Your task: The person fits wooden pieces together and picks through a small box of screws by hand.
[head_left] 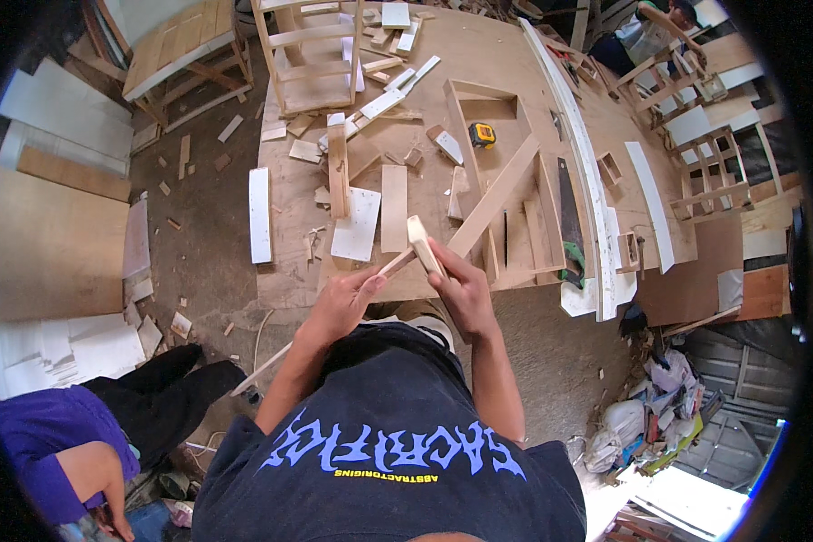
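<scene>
My left hand (348, 300) is closed around a thin wooden strip (395, 264). One end of the strip points up toward my right hand; a pale length running down left past my forearm looks like the same strip. My right hand (465, 294) grips a short pale wooden block (419, 238) with a chamfered end, held tilted against or just beside the strip's tip; I cannot tell if they touch. Both hands are in front of my body at the near edge of the plywood worktable (479, 45). Beyond them lies an open wooden frame (502, 185).
A yellow tape measure (482, 135) sits inside the frame. A green-handled handsaw (569, 212) and a long white board (580, 144) lie to the right. Offcuts (394, 208) and a slatted wooden rack (312, 54) occupy the left side. People are at lower left (72, 452) and upper right (646, 36).
</scene>
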Available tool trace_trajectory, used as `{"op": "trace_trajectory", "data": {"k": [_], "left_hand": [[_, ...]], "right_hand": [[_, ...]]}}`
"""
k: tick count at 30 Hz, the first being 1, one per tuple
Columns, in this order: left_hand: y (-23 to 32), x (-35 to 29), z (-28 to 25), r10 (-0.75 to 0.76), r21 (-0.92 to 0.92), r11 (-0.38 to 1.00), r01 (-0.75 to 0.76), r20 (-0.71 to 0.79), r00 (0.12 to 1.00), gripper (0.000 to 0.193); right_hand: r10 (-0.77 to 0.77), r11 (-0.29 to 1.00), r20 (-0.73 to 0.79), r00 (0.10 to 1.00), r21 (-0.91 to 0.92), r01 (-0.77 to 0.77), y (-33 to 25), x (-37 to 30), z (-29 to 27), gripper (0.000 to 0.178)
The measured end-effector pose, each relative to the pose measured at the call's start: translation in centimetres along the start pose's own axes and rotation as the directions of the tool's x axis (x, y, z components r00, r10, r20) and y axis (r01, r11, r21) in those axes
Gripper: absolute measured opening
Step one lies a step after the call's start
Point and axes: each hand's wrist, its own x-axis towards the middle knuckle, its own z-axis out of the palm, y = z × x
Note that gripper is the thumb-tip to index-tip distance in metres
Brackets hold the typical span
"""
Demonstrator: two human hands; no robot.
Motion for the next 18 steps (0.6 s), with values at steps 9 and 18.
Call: {"op": "trace_trajectory", "data": {"k": [9,18], "left_hand": [[0.5,-0.3,-0.6,-0.133,0.087,0.987,0.132,-0.003,0.991,0.046],[-0.5,0.0,1.8,-0.099,0.138,0.984,0.108,-0.076,0.992,0.048]], "right_hand": [[-0.129,0.982,-0.192,0.973,-0.163,0.098,1.5,-0.8,0.4,0.058],[-0.550,0.537,-0.170,0.818,-0.822,0.190,0.9,0.8,1.1,0.066]]}}
